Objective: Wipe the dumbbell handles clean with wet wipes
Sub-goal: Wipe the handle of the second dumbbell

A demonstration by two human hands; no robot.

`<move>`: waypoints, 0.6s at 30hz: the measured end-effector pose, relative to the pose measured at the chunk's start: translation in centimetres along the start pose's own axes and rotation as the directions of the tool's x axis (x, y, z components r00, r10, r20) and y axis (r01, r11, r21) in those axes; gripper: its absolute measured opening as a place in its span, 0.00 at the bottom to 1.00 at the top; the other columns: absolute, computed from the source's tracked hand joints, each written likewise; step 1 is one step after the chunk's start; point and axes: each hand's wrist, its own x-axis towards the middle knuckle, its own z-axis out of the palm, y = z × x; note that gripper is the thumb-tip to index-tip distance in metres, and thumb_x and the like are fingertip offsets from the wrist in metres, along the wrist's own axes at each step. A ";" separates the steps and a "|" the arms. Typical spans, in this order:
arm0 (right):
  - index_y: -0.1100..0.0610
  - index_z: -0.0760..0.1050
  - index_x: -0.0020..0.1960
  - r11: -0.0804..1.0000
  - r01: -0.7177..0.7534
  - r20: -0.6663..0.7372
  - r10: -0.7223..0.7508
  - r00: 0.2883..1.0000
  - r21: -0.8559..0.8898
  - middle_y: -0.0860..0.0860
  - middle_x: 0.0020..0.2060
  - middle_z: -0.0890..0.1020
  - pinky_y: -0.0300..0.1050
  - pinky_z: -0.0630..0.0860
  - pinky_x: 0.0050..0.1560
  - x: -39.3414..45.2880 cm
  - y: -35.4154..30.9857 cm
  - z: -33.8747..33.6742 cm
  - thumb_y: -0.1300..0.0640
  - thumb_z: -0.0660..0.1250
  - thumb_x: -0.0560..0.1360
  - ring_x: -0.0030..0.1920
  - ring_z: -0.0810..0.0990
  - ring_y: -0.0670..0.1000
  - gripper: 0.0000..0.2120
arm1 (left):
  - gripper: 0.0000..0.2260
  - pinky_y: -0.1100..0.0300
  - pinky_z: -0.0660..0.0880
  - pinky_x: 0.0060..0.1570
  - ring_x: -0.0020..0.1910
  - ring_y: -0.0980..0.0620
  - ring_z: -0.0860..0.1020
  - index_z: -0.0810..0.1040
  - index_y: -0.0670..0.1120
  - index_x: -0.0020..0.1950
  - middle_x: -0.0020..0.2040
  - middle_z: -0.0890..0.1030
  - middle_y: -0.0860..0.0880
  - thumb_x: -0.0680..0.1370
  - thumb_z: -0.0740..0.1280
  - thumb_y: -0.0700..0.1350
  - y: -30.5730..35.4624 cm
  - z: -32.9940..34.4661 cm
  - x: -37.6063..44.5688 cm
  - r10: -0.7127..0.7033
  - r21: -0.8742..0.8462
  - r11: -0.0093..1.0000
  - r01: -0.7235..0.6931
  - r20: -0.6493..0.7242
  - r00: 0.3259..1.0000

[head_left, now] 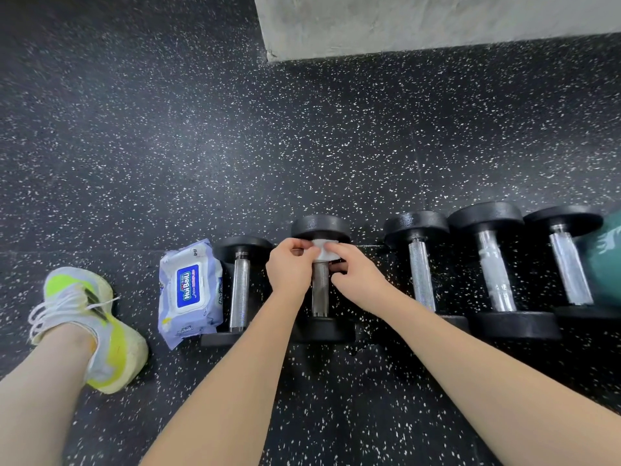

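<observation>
Several black dumbbells with knurled metal handles lie in a row on the speckled floor. Over the second dumbbell (pixel 321 227) from the left, both hands hold a small white wet wipe (pixel 323 250) at the far end of its handle (pixel 320 290). My left hand (pixel 290 267) pinches the wipe's left edge. My right hand (pixel 358 274) grips its right side, fingers curled beside the handle. A pack of wet wipes (pixel 190 292) lies left of the first dumbbell (pixel 240 287).
Three more dumbbells (pixel 420 270) (pixel 494 270) (pixel 569 267) lie to the right, with a green ball (pixel 605 257) at the right edge. My shoe (pixel 90 327) rests on the floor at left. A concrete wall base (pixel 420 25) stands at the back.
</observation>
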 end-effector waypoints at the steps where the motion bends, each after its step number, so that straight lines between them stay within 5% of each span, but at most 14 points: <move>1: 0.56 0.67 0.76 1.000 -0.002 -0.002 0.002 1.000 0.000 0.46 0.70 0.68 0.36 0.74 0.44 0.0 -0.1 -0.1 0.74 0.59 0.74 0.59 0.79 0.50 0.32 | 0.04 0.47 0.82 0.50 0.43 0.51 0.84 0.81 0.55 0.41 0.41 0.84 0.54 0.72 0.76 0.49 0.1 0.1 0.0 0.006 0.002 1.000 -0.006 0.000 1.000; 7: 0.53 0.70 0.75 0.999 -0.018 -0.036 0.017 0.999 -0.038 0.42 0.66 0.70 0.31 0.75 0.42 -0.3 0.1 -1.0 0.71 0.61 0.75 0.54 0.81 0.46 0.30 | 0.03 0.47 0.81 0.51 0.44 0.51 0.83 0.83 0.53 0.41 0.41 0.85 0.51 0.72 0.76 0.47 -0.2 0.7 -0.1 0.015 -0.079 0.997 -0.011 0.051 0.999; 11: 0.52 0.73 0.73 0.996 -0.006 -0.038 0.003 0.999 -0.090 0.43 0.67 0.71 0.49 0.81 0.56 -0.8 0.4 -1.4 0.69 0.61 0.75 0.52 0.80 0.46 0.28 | 0.04 0.50 0.79 0.51 0.46 0.51 0.81 0.83 0.49 0.43 0.45 0.85 0.48 0.73 0.76 0.45 -0.6 0.3 0.1 -0.001 -0.095 0.995 0.016 0.156 0.988; 15: 0.52 0.77 0.70 0.986 -0.015 -0.044 0.007 0.999 -0.167 0.42 0.64 0.74 0.51 0.78 0.63 -1.3 0.6 -1.7 0.67 0.60 0.77 0.61 0.79 0.50 0.24 | 0.04 0.57 0.78 0.41 0.43 0.54 0.79 0.81 0.46 0.46 0.45 0.84 0.50 0.75 0.76 0.43 -0.7 -1.0 0.0 -0.045 -0.083 0.994 0.073 0.300 0.953; 18: 0.51 0.77 0.69 0.980 -0.075 -0.027 0.071 0.997 -0.182 0.51 0.50 0.83 0.44 0.79 0.54 -2.2 0.1 -2.1 0.66 0.60 0.78 0.53 0.83 0.57 0.22 | 0.06 0.62 0.76 0.37 0.39 0.55 0.78 0.81 0.44 0.48 0.43 0.83 0.51 0.75 0.76 0.42 -0.7 -1.8 -0.2 -0.066 -0.036 0.996 0.086 0.385 0.921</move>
